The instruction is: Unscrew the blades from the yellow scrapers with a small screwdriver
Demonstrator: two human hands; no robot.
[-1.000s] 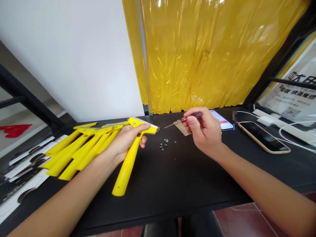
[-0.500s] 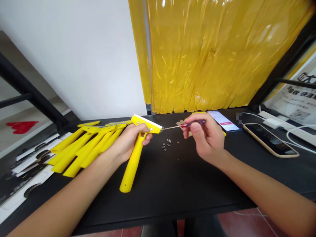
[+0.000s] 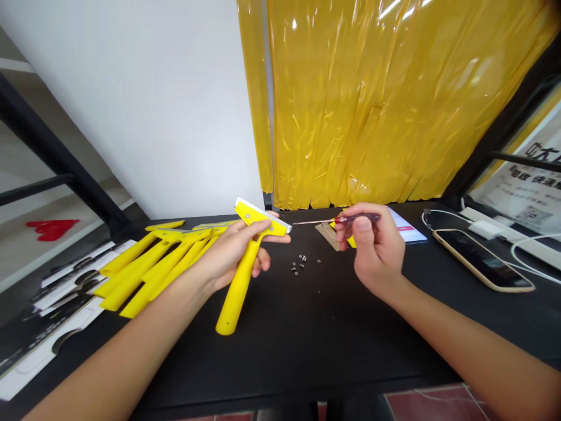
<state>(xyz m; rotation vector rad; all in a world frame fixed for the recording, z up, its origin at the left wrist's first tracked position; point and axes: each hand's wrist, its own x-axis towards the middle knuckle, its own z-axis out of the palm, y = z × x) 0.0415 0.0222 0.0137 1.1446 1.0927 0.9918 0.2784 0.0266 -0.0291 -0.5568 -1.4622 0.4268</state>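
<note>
My left hand (image 3: 234, 254) is shut around a yellow plastic scraper (image 3: 240, 298), gripping below its wide head (image 3: 263, 221), which has a metal blade edge and small screws. My right hand (image 3: 372, 251) pinches a small screwdriver (image 3: 357, 218) with a dark red handle. Its thin shaft points left, and its tip sits at the right end of the scraper head, touching or almost touching it. Several loose screws and small parts (image 3: 300, 264) lie on the black table (image 3: 307, 345) below my hands. Several more yellow scrapers (image 3: 149, 275) lie fanned out to the left of my left hand.
A small cardboard piece (image 3: 326, 235) lies behind my right hand, beside a lit phone (image 3: 407, 227). A second phone (image 3: 482, 260) and a power strip (image 3: 508, 231) with white cables lie to the right. A yellow plastic curtain (image 3: 350, 105) hangs behind the table.
The scraper has turned in my left hand, with its handle more upright. The screwdriver has levelled out, its tip moving to the end of the head. The view has drifted slightly.
</note>
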